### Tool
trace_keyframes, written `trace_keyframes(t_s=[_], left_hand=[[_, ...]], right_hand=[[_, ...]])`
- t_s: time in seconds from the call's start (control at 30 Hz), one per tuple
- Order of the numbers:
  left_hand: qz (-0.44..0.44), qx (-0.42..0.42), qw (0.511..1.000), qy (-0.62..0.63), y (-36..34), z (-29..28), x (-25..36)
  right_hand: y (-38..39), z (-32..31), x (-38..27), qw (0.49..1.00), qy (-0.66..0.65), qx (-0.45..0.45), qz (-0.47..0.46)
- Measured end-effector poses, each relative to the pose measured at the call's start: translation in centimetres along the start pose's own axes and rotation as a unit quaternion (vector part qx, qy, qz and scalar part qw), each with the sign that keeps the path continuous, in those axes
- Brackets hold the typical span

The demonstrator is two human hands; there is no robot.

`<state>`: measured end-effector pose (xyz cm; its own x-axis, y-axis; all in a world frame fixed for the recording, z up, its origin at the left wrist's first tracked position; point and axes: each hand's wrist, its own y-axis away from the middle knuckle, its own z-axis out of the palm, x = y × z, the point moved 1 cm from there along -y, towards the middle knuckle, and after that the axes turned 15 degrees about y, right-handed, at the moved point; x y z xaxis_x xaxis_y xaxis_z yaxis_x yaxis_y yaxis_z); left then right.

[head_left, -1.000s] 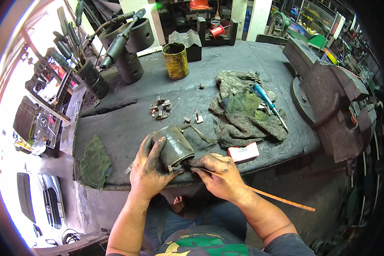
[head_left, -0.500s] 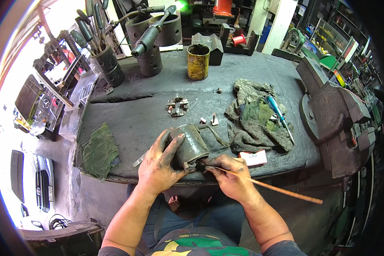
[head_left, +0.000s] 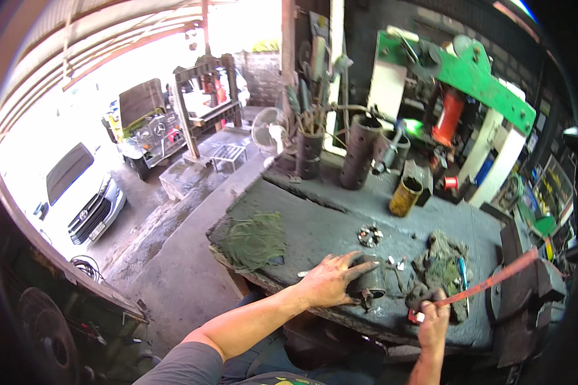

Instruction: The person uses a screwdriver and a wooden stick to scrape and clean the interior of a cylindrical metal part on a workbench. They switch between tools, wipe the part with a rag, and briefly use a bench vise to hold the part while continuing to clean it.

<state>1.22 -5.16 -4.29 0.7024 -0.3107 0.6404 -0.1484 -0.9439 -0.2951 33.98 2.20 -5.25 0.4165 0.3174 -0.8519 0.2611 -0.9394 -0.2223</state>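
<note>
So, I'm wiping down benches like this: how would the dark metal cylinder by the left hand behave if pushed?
The dark metal cylinder would likely roll if loose, given its rounded side; the left hand grips it. It's probably stiff and fairly heavy, judging by its metallic wall.

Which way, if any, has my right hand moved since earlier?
Yes, rightward: your right hand, earlier left of the red-and-white box, is now at its right.
</note>
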Motion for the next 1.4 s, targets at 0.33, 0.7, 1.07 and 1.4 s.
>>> trace_keyframes(t_s=[0.33,0.7,1.07,1.4], left_hand=[[-0.032,-0.016,0.998,0.054,1.8,-0.8,-1.9],[-0.044,-0.002,0.998,0.050,2.7,-0.4,-1.8],[-0.008,0.030,0.994,0.105,2.5,0.2,-3.0],[-0.007,0.019,0.993,0.117,2.6,0.1,-2.9]], right_hand=[[-4.5,-9.1,1.9,0.826,0.543,0.136,0.063],[-18.1,2.4,-8.3,0.882,0.454,-0.002,-0.129],[-35.9,6.5,-7.3,0.669,0.706,-0.194,-0.129],[-40.1,6.0,-4.8,0.634,0.714,-0.267,-0.131]])
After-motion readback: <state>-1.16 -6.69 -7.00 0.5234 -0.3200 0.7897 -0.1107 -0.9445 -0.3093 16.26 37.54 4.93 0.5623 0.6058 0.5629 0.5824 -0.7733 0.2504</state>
